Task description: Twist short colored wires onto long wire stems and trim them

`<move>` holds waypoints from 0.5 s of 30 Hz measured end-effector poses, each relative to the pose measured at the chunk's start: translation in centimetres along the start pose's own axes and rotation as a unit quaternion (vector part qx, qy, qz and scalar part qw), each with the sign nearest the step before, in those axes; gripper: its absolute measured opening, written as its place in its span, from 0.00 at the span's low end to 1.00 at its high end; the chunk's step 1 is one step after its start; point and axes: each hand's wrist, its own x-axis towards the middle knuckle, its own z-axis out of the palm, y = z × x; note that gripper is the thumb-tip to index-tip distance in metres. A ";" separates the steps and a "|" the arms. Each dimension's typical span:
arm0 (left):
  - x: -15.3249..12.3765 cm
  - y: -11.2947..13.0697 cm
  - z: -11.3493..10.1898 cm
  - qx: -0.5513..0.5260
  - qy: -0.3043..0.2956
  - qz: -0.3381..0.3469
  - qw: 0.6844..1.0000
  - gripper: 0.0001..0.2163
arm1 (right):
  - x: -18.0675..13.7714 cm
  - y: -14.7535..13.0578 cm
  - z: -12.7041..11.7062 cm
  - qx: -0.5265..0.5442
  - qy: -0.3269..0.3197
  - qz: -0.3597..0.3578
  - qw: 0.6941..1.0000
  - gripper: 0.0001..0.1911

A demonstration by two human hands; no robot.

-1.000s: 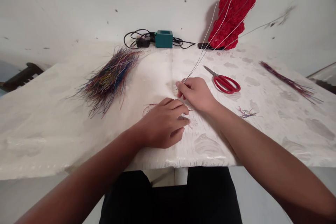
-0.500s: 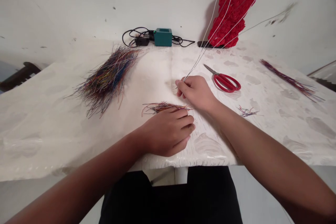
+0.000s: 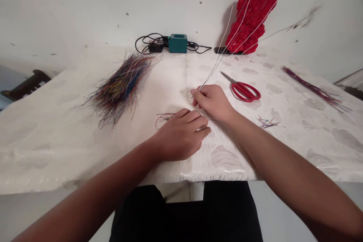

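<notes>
My right hand (image 3: 213, 100) is closed around a thin bunch of long white wires (image 3: 227, 41) that fan up and away to the right. My left hand (image 3: 181, 134) lies palm down on the white table covering (image 3: 56, 136), its fingers curled over a small bundle of coloured thin wires (image 3: 163, 116); only the bundle's left end shows beside the hand. The two hands almost touch near the table's middle.
A large heap of multicoloured wires (image 3: 119, 85) lies to the left. Red scissors (image 3: 243, 90) sit right of my right hand, with small wire scraps (image 3: 266, 122) nearby. A bunch of purple-red wires (image 3: 312, 89) lies far right. A teal box (image 3: 177, 42) with black cables and a red fluffy object (image 3: 252, 19) stand by the wall.
My left hand slid back off the small coloured bundle half a second ago, then moved forward again and now covers most of it. My right hand has stayed in place with the white wires.
</notes>
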 end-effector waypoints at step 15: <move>-6.0 1.4 -3.5 -0.076 -0.110 -0.143 0.981 0.12 | 0.1 -0.2 0.2 -0.004 0.006 0.026 1.000 0.21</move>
